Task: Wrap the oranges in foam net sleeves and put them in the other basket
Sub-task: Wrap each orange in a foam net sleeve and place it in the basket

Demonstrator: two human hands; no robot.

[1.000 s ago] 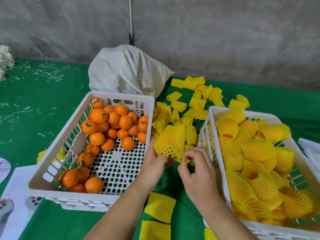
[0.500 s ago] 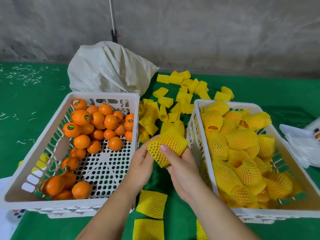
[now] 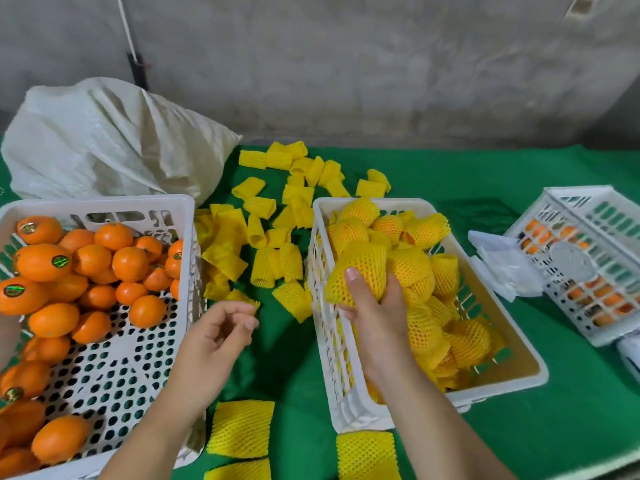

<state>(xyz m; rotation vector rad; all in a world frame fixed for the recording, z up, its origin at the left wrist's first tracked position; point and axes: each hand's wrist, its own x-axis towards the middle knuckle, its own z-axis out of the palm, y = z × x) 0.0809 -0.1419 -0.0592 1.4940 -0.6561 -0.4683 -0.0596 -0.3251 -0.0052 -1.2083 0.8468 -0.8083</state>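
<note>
1. Whereas half a second ago the wrapped orange (image 3: 360,271) was held by both hands between the two baskets, it is now held by the right hand (image 3: 375,313) alone, over the near left part of the right basket (image 3: 498,384).
2. Since then the left hand (image 3: 214,337) has been drawn away from the fruit; it is seen over the green cloth (image 3: 519,427) beside the left basket (image 3: 104,204), its fingers loosely curled and nothing held in them.
3. The netted orange's long axis is tilted, its narrower sleeve end pointed down and left, its rounded end up and right.
4. The fruit is gripped from below: the thumb is pressed on its front face, the fingers are curled round its right side, and most of it stands above the hand.
5. Wrapped oranges (image 3: 426,306) are piled under it; loose foam sleeves (image 3: 273,230) are scattered between the baskets.
</note>
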